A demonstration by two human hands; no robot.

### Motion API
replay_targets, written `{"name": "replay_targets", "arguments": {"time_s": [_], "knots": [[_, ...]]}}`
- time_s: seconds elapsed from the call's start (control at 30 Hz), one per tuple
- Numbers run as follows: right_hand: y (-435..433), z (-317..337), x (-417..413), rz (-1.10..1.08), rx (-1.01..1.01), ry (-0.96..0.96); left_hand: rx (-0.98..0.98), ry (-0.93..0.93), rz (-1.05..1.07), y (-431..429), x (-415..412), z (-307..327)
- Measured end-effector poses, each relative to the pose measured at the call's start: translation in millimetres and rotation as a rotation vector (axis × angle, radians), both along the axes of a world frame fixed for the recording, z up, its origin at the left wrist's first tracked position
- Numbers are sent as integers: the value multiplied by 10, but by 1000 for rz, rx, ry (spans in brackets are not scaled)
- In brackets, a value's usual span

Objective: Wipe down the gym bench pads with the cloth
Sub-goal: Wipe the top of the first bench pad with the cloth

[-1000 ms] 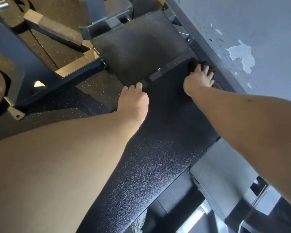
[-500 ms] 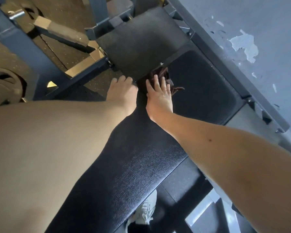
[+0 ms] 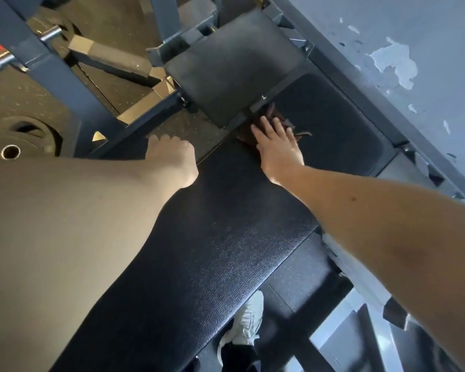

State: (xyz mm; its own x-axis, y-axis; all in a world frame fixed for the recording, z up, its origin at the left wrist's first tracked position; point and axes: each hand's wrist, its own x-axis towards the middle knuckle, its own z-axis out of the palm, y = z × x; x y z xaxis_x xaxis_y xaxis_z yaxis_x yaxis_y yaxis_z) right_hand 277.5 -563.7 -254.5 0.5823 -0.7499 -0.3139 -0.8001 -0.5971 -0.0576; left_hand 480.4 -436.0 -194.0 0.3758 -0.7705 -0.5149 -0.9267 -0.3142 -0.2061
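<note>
A long black textured bench pad runs from the lower left up to the centre. A second, smaller black pad sits beyond it at the top. My right hand lies flat with straight fingers on a dark brown cloth, pressing it onto the far end of the long pad near the gap between the two pads. Most of the cloth is hidden under the hand. My left hand rests on the long pad's left edge with its fingers curled over the side.
Grey steel frame rails run along the right beside a grey wall with peeling paint. A black weight plate lies on the rubber floor at left. My white shoe shows below the pad.
My right hand slid the cloth from the pad's far right corner leftward to the middle near the gap between pads. My left hand shifted slightly left along the pad edge.
</note>
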Motion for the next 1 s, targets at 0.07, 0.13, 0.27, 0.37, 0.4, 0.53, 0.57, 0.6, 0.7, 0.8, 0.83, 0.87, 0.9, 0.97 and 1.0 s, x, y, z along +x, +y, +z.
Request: {"name": "replay_targets", "arguments": {"time_s": [0.07, 0.13, 0.27, 0.37, 0.4, 0.53, 0.57, 0.6, 0.7, 0.8, 0.83, 0.87, 0.9, 0.97, 1.0], "knots": [[-141, 16, -98, -172, 20, 29, -32, 10, 4, 50, -10, -22], [-92, 29, -76, -303, 17, 45, -64, 21, -1, 100, -43, -30], [520, 9, -7, -283, 1, -34, -102, 58, -16, 192, -104, -9], [1195, -13, -187, -116, 0, -120, -128, 87, -27, 176, -227, 26], [1358, -13, -267, -46, 15, -105, -131, 93, -34, 174, -280, 39], [1256, 4, -619, 42, 64, -80, -138, 126, -85, 156, -482, 59], [1108, 5, -707, -2, 48, -74, -133, 129, -96, 150, -518, 63], [938, 17, -801, -83, 25, -72, -125, 132, -106, 145, -547, 69], [458, 96, -1035, -383, 10, 4, -131, 139, -144, 107, -616, 93], [424, 189, -992, -481, 59, 103, -121, 139, -168, 88, -667, 134], [546, 217, -938, -476, 58, 113, -121, 135, -175, 92, -688, 156], [707, 246, -888, -454, 65, 119, -123, 132, -181, 101, -710, 184], [890, 284, -852, -424, 88, 130, -122, 134, -182, 118, -735, 218], [1248, 386, -838, -391, 165, 130, -117, 162, -185, 178, -793, 319], [1385, 460, -846, -405, 205, 103, -109, 185, -192, 215, -825, 384]]}}
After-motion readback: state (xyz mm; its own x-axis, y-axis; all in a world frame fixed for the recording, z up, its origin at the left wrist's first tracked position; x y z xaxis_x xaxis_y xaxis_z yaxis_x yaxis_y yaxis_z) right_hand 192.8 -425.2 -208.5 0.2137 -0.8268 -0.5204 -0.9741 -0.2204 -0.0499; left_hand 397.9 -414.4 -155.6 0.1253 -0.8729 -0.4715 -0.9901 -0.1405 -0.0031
